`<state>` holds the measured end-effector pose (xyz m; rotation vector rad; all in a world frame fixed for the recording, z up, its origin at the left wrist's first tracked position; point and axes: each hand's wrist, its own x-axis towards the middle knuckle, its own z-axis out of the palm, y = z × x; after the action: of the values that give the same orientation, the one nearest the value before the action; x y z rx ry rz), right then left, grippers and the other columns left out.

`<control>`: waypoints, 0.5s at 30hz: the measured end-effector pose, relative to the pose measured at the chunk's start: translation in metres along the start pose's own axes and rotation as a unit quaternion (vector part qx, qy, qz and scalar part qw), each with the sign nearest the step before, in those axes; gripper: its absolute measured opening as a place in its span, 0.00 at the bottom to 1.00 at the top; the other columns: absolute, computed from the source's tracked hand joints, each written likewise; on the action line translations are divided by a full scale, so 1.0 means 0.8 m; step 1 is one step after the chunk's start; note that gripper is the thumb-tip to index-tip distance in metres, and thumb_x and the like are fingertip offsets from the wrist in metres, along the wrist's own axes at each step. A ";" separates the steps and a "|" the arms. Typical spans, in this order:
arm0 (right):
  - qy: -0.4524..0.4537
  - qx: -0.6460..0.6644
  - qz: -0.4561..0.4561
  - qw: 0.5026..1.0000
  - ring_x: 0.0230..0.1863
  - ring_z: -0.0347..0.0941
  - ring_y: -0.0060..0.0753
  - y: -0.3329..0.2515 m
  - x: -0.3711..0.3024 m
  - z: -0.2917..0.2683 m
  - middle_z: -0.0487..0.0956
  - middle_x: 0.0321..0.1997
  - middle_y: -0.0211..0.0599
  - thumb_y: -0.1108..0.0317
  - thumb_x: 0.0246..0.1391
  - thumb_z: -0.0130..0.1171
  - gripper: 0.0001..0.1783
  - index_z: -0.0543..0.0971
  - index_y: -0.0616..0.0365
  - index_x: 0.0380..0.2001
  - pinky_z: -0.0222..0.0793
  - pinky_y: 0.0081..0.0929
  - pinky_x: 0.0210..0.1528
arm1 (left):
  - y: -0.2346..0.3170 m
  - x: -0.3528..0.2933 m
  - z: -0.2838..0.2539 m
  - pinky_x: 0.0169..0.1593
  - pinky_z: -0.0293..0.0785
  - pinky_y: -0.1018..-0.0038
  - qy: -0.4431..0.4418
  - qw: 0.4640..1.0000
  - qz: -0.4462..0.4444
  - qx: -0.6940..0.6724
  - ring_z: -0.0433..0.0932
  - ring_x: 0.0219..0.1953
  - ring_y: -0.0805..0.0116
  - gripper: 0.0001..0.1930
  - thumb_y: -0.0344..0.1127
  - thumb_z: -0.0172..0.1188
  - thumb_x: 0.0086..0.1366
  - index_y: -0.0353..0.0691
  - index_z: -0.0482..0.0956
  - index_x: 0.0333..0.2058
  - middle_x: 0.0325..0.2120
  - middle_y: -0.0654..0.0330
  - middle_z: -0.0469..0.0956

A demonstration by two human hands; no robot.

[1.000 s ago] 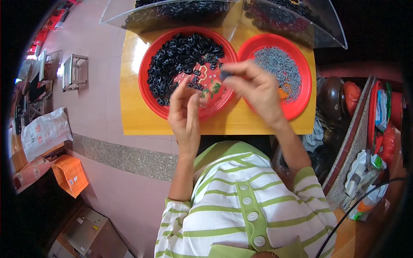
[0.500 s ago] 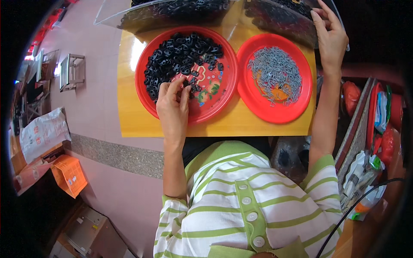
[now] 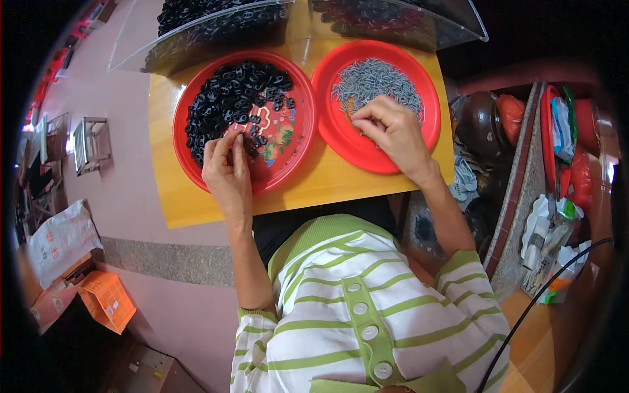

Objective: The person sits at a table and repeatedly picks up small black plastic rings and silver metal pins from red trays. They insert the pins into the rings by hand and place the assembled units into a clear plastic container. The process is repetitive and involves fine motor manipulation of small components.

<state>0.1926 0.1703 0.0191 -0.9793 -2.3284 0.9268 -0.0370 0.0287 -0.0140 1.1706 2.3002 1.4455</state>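
A round red tray [image 3: 303, 154] with a printed pattern holds a heap of small black plastic pieces [image 3: 226, 98], each with holes in it. Over its near left part is my left hand [image 3: 229, 171], thumb and fingertips pinched beside the heap; whatever is between them is hidden. A second red tray [image 3: 341, 134], to the right, holds many small grey screws [image 3: 380, 82]. My right hand [image 3: 398, 139] is above this tray's near side, its thumb and fingers pinched together. Anything in that pinch is too small to make out.
Clear-walled boxes [image 3: 262, 26] of more black pieces line the far side of the yellow table [image 3: 196, 213]. To the right are a brown jar [image 3: 481, 118], a stone-topped ledge [image 3: 511, 223] and bagged items. An orange crate [image 3: 108, 301] and a metal stool [image 3: 88, 144] are at left.
My right hand has left the clear box's right edge and come down over the screws, its fingers now pinched. My left hand stays pinched at the black pieces. The view has shifted slightly.
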 end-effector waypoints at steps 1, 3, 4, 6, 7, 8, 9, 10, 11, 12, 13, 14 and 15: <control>0.004 -0.017 -0.018 1.000 0.27 0.73 0.37 0.001 -0.004 0.004 0.74 0.27 0.38 0.70 0.48 0.60 0.05 0.77 0.60 0.27 0.67 0.30 0.29 | 0.004 -0.001 -0.001 0.27 0.67 0.80 0.003 1.000 0.014 -0.018 0.71 0.24 0.77 0.06 0.28 0.56 0.62 0.34 0.79 0.36 0.25 0.61 0.72; 0.007 -0.034 -0.032 0.999 0.29 0.74 0.43 -0.003 -0.010 0.005 0.75 0.28 0.40 0.69 0.49 0.58 0.06 0.77 0.60 0.27 0.69 0.35 0.32 | 0.005 -0.009 -0.005 0.28 0.68 0.81 0.006 0.986 -0.068 -0.149 0.72 0.24 0.77 0.06 0.29 0.56 0.63 0.33 0.78 0.35 0.26 0.62 0.73; 0.016 -0.042 -0.034 0.998 0.30 0.74 0.43 -0.004 -0.010 0.006 0.74 0.28 0.39 0.69 0.49 0.58 0.06 0.77 0.60 0.27 0.69 0.35 0.32 | 0.006 -0.013 -0.008 0.28 0.68 0.82 0.007 0.971 -0.108 -0.214 0.72 0.24 0.78 0.06 0.30 0.56 0.63 0.32 0.77 0.35 0.26 0.62 0.74; 0.032 -0.056 -0.039 0.997 0.31 0.74 0.42 -0.005 -0.008 0.008 0.74 0.29 0.39 0.68 0.50 0.57 0.06 0.77 0.59 0.28 0.69 0.34 0.32 | 0.015 -0.023 -0.016 0.31 0.72 0.81 -0.033 0.920 -0.184 -0.346 0.75 0.27 0.75 0.07 0.30 0.54 0.65 0.32 0.76 0.37 0.29 0.57 0.77; 0.034 -0.061 -0.045 0.997 0.31 0.74 0.42 -0.006 -0.004 0.011 0.74 0.30 0.39 0.68 0.50 0.57 0.06 0.77 0.59 0.28 0.69 0.35 0.33 | 0.018 -0.028 -0.019 0.31 0.72 0.81 -0.048 0.886 -0.212 -0.409 0.76 0.27 0.74 0.08 0.30 0.53 0.65 0.32 0.75 0.37 0.29 0.56 0.78; 0.036 -0.065 -0.051 0.996 0.32 0.74 0.42 -0.006 0.002 0.014 0.74 0.30 0.38 0.68 0.50 0.57 0.06 0.77 0.59 0.28 0.69 0.35 0.33 | 0.021 -0.032 -0.021 0.32 0.73 0.80 -0.063 0.848 -0.238 -0.469 0.77 0.28 0.73 0.08 0.31 0.53 0.65 0.32 0.75 0.37 0.30 0.55 0.78; 0.038 -0.070 -0.057 0.995 0.32 0.74 0.43 -0.004 0.007 0.015 0.74 0.30 0.38 0.68 0.50 0.57 0.06 0.77 0.59 0.28 0.69 0.36 0.33 | 0.019 -0.037 -0.020 0.33 0.74 0.80 -0.079 0.828 -0.243 -0.500 0.78 0.29 0.71 0.08 0.30 0.52 0.65 0.31 0.74 0.39 0.31 0.53 0.78; 0.033 -0.078 -0.061 0.994 0.32 0.74 0.43 -0.002 0.012 0.018 0.74 0.31 0.38 0.67 0.50 0.57 0.06 0.77 0.59 0.28 0.69 0.36 0.33 | 0.023 -0.041 -0.023 0.32 0.74 0.80 -0.084 0.822 -0.253 -0.503 0.78 0.29 0.71 0.09 0.30 0.52 0.65 0.31 0.74 0.39 0.31 0.53 0.78; 0.028 -0.087 -0.067 0.994 0.33 0.73 0.44 0.003 0.015 0.023 0.74 0.31 0.39 0.67 0.49 0.57 0.06 0.76 0.59 0.27 0.69 0.36 0.34 | 0.028 -0.045 -0.025 0.32 0.74 0.80 -0.088 0.816 -0.262 -0.507 0.78 0.29 0.71 0.09 0.30 0.52 0.65 0.31 0.74 0.39 0.31 0.53 0.78; 0.023 -0.095 -0.072 0.993 0.33 0.73 0.44 0.004 0.018 0.026 0.74 0.31 0.39 0.67 0.49 0.57 0.07 0.76 0.60 0.27 0.69 0.37 0.34 | 0.034 -0.049 -0.026 0.32 0.74 0.80 -0.092 0.810 -0.272 -0.511 0.78 0.29 0.71 0.09 0.30 0.52 0.65 0.31 0.74 0.39 0.31 0.53 0.78; 0.017 -0.104 -0.069 0.992 0.33 0.73 0.45 0.004 0.019 0.029 0.74 0.31 0.39 0.67 0.49 0.58 0.07 0.76 0.60 0.27 0.69 0.37 0.34 | 0.037 -0.054 -0.028 0.32 0.74 0.80 -0.096 0.802 -0.281 -0.517 0.78 0.29 0.71 0.09 0.30 0.52 0.65 0.31 0.74 0.40 0.31 0.52 0.79; 0.011 -0.113 -0.066 0.991 0.33 0.73 0.45 0.004 0.021 0.030 0.74 0.31 0.40 0.67 0.48 0.58 0.07 0.76 0.60 0.27 0.69 0.37 0.34 | 0.037 -0.056 -0.028 0.32 0.73 0.80 -0.098 0.801 -0.282 -0.519 0.78 0.29 0.71 0.09 0.30 0.52 0.65 0.30 0.74 0.40 0.31 0.52 0.79; 0.005 -0.122 -0.064 0.990 0.33 0.73 0.46 0.003 0.023 0.031 0.74 0.31 0.40 0.68 0.48 0.59 0.07 0.76 0.60 0.27 0.68 0.37 0.34 | 0.037 -0.059 -0.029 0.32 0.73 0.80 -0.100 0.800 -0.282 -0.520 0.78 0.29 0.71 0.09 0.30 0.52 0.65 0.30 0.74 0.41 0.31 0.52 0.79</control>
<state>0.1665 0.1752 0.0033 -0.9101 -2.5057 0.5948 -0.0021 -0.0133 0.0108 0.2377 1.1353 1.7635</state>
